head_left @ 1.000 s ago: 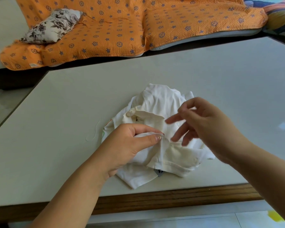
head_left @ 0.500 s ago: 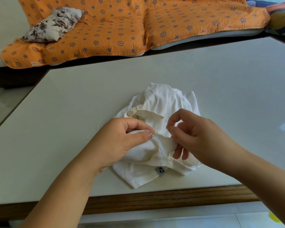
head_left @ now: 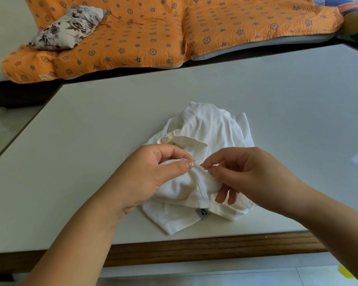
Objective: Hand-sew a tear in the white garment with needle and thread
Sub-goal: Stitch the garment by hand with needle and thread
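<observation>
White garment (head_left: 212,125) in fingertip pinch of left hand (head_left: 151,175) and right hand (head_left: 251,174).

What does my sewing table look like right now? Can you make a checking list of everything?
Surface: pale table with a wooden front edge.
Job's things: white garment crumpled on the table, grey label at its near hem; needle and thread too small to tell.
Clutter: nothing seen.
Grippers: left hand grips a raised fold; right hand pinches the fold beside the left thumb.
Cables: nothing seen.
Surroundings: orange blanket with a floral cushion on it, beyond the table.
</observation>
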Available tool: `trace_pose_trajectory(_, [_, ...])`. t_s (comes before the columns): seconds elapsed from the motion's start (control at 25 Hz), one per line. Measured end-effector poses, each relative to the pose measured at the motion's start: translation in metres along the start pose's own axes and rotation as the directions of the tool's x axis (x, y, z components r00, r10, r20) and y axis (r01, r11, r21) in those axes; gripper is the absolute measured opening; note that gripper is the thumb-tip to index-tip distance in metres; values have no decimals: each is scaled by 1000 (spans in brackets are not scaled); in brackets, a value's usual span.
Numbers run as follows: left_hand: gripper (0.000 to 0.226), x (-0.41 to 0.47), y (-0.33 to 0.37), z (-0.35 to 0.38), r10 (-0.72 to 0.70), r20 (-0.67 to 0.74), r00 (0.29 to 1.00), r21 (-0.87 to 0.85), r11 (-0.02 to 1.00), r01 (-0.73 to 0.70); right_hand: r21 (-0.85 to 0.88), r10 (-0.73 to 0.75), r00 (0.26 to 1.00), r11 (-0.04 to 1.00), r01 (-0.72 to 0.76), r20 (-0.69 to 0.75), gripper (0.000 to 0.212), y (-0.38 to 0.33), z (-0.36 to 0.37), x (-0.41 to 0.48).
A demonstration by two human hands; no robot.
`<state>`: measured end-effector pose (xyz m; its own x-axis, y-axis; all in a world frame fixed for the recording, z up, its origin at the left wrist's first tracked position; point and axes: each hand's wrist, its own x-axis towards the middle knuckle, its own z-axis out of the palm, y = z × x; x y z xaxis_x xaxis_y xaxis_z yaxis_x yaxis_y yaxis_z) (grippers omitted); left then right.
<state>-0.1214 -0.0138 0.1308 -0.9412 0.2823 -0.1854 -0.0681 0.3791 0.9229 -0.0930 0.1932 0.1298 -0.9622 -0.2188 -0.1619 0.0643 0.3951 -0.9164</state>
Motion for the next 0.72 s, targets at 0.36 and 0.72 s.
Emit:
trace_pose_trajectory(0.36, [3, 2, -1, 1, -23, 10, 1000, -75, 997, 24, 65, 7, 1000, 998, -8, 23, 17, 0, 0, 0])
trace_pose_trajectory(0.72, [11, 2, -3, 1, -15, 42, 999, -98, 995, 19, 71, 21, 999, 997, -24, 44, 13, 1, 0, 0])
